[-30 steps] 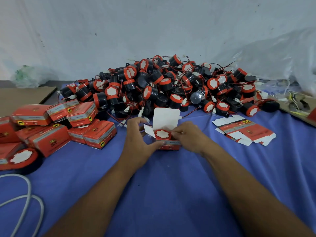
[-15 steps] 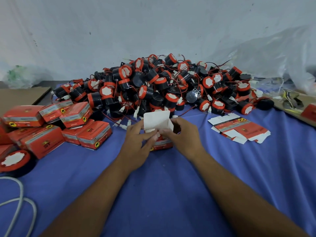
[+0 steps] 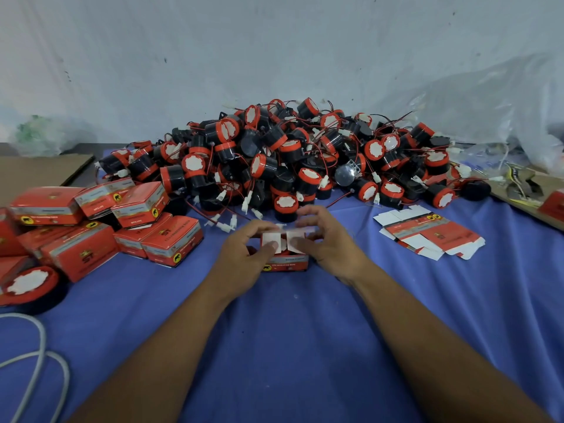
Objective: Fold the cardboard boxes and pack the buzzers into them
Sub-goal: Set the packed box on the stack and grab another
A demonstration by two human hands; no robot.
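Change: one second ago lid flap stood upright, buzzer visible in open box [image 3: 285, 264]. Now two white side flaps [image 3: 270, 239] are folded inward over the opening and the buzzer is hidden.

Judgement: buzzer seated, closing under way; lid tuck remains.

Left hand [image 3: 244, 254]: thumb on left flap, fingers curled round box.

Right hand [image 3: 329, 245]: thumb on right flap, fingers arched over rear edge, blurred.

Box sits on bench [image 3: 290, 346], just before buzzer pile [image 3: 290, 154].

Closed boxes [image 3: 140, 206] stacked left, contents unseen.

Flat blanks [image 3: 427, 236] lie right, unfolded.
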